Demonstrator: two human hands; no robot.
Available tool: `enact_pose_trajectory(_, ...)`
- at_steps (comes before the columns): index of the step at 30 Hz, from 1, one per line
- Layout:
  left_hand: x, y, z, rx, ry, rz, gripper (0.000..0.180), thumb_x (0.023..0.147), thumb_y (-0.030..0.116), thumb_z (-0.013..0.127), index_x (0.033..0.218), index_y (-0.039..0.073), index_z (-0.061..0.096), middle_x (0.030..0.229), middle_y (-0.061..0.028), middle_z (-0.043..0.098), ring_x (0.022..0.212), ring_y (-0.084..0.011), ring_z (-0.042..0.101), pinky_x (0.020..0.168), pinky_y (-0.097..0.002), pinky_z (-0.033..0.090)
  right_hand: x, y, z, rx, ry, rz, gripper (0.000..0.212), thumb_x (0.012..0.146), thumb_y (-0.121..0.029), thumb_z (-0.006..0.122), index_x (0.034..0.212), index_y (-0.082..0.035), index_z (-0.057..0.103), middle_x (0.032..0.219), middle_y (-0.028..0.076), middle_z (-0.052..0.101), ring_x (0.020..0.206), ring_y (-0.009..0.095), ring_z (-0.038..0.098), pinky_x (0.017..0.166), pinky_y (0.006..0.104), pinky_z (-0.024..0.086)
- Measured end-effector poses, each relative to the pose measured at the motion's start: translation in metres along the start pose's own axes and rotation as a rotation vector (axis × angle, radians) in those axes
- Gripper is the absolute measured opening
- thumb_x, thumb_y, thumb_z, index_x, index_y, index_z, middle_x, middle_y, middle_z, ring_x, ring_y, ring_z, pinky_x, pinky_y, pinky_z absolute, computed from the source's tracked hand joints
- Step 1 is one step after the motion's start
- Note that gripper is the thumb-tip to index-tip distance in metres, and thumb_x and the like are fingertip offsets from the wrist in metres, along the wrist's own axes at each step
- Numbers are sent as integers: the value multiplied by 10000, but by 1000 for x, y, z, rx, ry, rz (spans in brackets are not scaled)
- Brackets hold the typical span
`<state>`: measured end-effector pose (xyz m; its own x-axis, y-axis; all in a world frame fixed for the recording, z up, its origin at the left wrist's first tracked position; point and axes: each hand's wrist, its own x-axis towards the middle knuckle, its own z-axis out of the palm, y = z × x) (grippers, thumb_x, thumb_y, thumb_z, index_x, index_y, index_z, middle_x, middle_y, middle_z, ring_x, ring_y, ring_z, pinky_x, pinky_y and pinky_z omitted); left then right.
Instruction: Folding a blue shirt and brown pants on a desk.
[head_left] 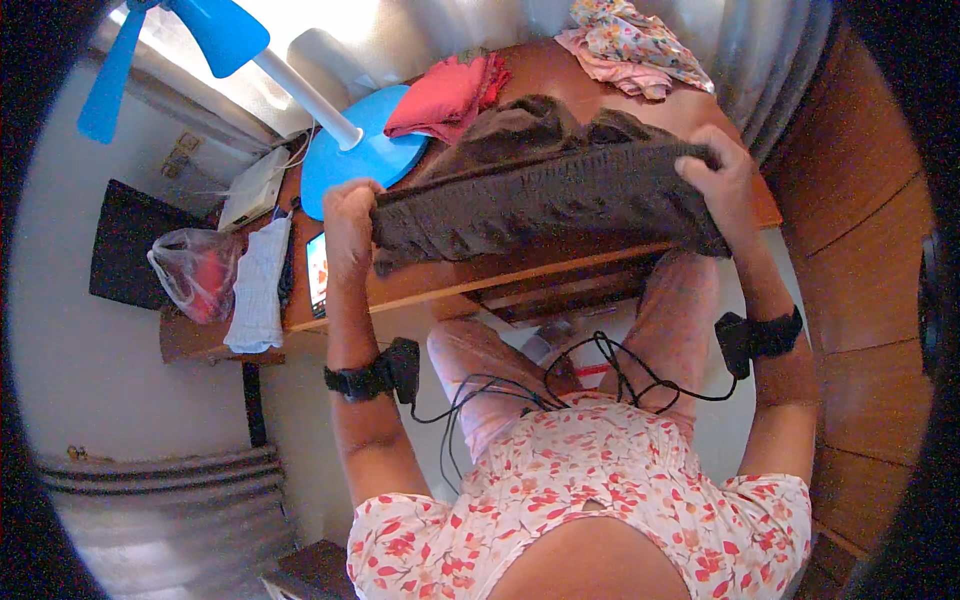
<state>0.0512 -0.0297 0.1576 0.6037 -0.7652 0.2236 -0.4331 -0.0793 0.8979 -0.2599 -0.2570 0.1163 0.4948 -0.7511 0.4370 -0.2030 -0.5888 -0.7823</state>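
A dark brown garment (540,200) with a wide, gathered elastic band stretches between my hands over the near part of the desk. At its left end, my left hand (350,222) is closed on the band. The opposite end is gripped by my right hand (724,182), with the thumb on top of the cloth. Behind the band the rest of the garment lies bunched on the desktop; whether it is trousers or a skirt, I cannot tell.
A blue fan (340,160) stands at the back left beside folded red cloth (450,95). Floral and pink clothes (640,50) lie at the back right. Along the left are a lit phone or tablet (317,275), white cloth (260,290) and a plastic bag (195,272). Black cables (600,370) cross my lap.
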Motion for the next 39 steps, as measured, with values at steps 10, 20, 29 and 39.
enact_pose_trajectory(10,35,-97,49,-301,-34,-322,333,816,332,527,898,15,587,788,-22,561,652,-105,510,555,-234,395,41,128,46,-6,-259,335,335,721,-128,625,1000,33,532,860,56,570,836,126,523,747,241,423)
enact_pose_trajectory(20,14,-66,65,-188,-17,-291,380,751,127,647,1039,-67,493,902,-106,588,768,-139,569,667,-238,459,26,115,36,196,-305,337,512,667,-281,705,1066,-9,537,949,89,585,852,203,557,781,322,440)
enact_pose_trajectory(29,-13,-4,25,-328,-77,-223,303,730,-1,610,1013,-51,515,894,-88,608,765,-125,583,669,-229,478,14,42,-23,489,-564,344,325,679,-91,648,975,14,564,893,34,601,809,120,546,768,250,427)
enact_pose_trajectory(39,12,-50,49,-430,61,-82,175,797,55,555,959,-6,533,848,-69,596,752,-127,553,696,-252,441,22,50,33,-99,128,-47,161,797,-86,539,921,18,540,772,42,567,700,122,516,675,261,424)
